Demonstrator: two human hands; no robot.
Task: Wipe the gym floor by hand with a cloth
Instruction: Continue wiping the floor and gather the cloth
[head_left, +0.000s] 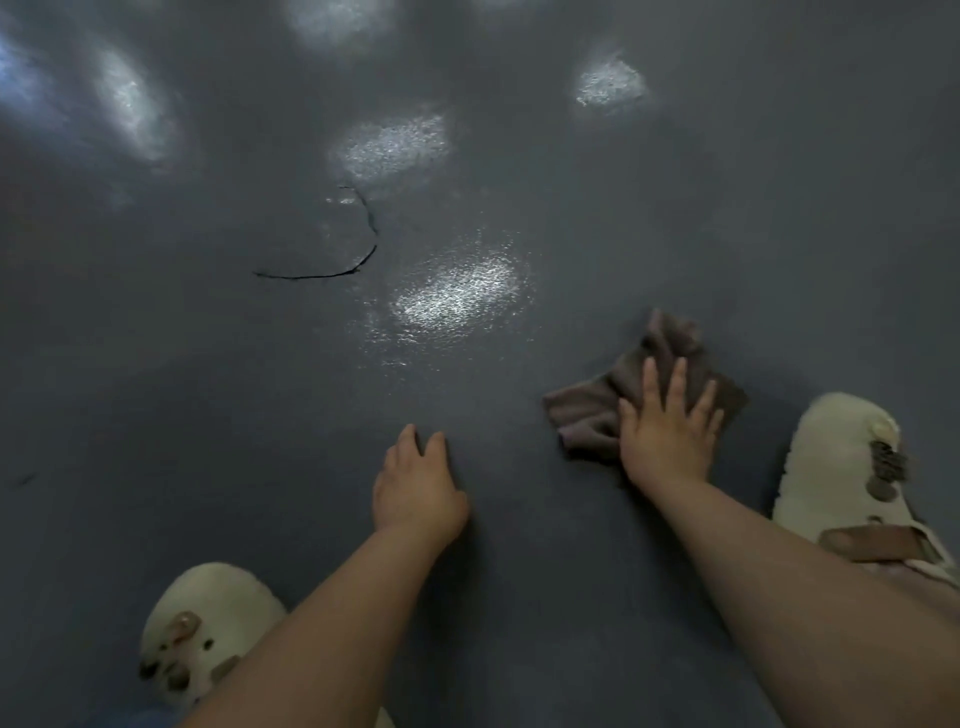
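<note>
Left slipper (208, 634) cut off at bottom edge, partly hidden by forearm; right slipper (841, 467) partly behind right arm. Left hand (418, 483) released, fingertips on floor (156, 389), holding nothing. Right hand (667, 431) flat, fingers straight, pressing cloth (587, 410) to floor; cloth's far corner blurred. Beyond: curved crack (358, 244), glare patches obscuring surface.
</note>
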